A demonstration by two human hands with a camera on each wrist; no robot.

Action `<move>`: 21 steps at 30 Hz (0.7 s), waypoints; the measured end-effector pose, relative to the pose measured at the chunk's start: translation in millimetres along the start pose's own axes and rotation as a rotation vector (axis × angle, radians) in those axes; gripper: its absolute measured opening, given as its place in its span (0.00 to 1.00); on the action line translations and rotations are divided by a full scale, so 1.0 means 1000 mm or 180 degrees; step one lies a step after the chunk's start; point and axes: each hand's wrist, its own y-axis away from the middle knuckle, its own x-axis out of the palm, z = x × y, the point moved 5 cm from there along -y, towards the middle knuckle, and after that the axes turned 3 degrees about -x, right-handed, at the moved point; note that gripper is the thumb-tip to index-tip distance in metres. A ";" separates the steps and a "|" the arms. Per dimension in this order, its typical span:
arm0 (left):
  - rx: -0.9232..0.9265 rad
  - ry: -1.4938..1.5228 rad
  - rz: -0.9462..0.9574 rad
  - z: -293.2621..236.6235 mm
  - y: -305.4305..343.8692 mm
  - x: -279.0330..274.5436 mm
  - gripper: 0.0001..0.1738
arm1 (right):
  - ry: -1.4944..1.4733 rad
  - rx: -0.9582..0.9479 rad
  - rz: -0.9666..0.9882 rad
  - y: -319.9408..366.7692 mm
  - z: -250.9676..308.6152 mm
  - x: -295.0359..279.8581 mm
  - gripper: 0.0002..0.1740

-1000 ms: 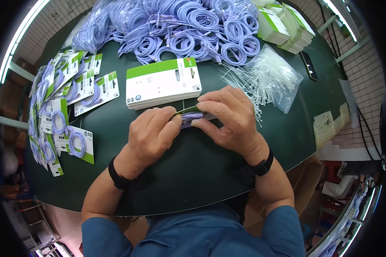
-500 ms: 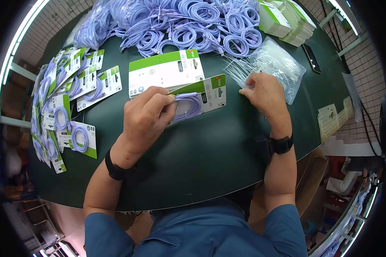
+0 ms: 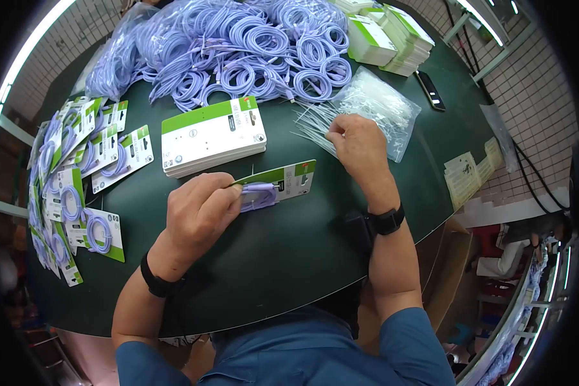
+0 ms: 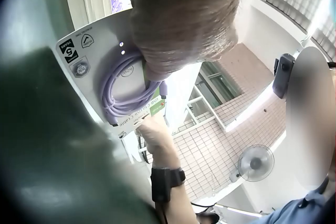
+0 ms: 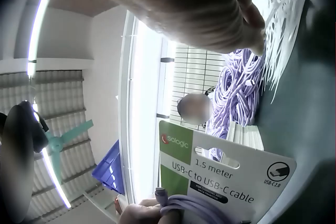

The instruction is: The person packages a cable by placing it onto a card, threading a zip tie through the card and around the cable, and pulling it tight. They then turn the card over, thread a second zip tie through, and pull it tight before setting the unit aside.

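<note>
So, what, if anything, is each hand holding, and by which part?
The left hand grips the cable card by its green long edge, near the coil. The right hand is at the white cable ties; whether it pinches one is unclear.

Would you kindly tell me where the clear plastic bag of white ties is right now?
In the head view, the bag lies right of centre, between the right hand and the black phone-like object.

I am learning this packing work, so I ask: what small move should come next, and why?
Probably, the right hand should draw one from the loose white ties. Its fingertips are at the edge of that pile, while the left hand holds up the card with a coiled cable against it.
</note>
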 end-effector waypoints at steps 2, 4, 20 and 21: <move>0.0085 0.0017 0.0017 -0.005 0.001 0.001 0.15 | -0.0224 0.0112 -0.0144 -0.002 0.003 -0.005 0.07; 0.0152 0.0069 0.0120 -0.009 0.002 0.003 0.16 | -0.0333 0.0151 -0.0228 -0.003 0.005 -0.007 0.06; 0.0351 0.0153 0.0362 -0.019 0.003 0.007 0.17 | -0.1253 0.0254 -0.0371 -0.004 0.001 -0.010 0.07; 0.0356 0.0151 0.0347 -0.019 0.003 0.007 0.17 | -0.1398 0.0358 -0.0390 -0.004 0.001 -0.010 0.07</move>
